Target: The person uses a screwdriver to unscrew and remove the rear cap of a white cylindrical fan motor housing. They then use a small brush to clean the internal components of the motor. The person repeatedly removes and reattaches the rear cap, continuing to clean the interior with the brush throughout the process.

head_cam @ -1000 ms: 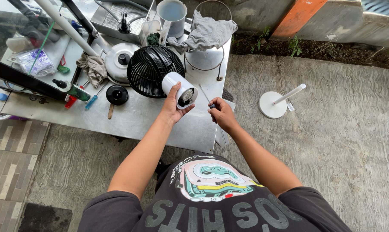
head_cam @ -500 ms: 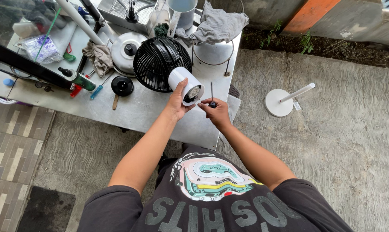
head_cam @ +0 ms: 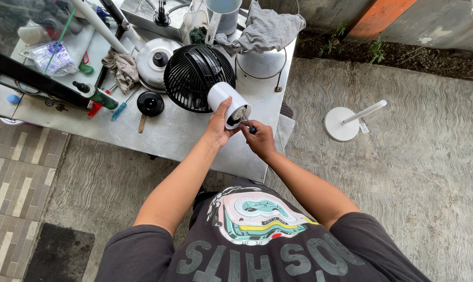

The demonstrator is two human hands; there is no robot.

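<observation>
Rag (head_cam: 122,68), pot lid (head_cam: 154,61) nr fan (head_cam: 200,77)

Even, soft daylight, bright and sharp throughout. Shadows are faint. The steel table (head_cam: 194,136) shows mild glare toward eleven o'clock; edges bow with wide-angle distortion.

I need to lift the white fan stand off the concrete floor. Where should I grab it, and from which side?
Grip the white fan stand by its slim pole, probably from above near the upper end. The round base lies flat on the concrete floor and looks too broad and low for a good hold, while the pole rises clear with nothing beside it.
</observation>
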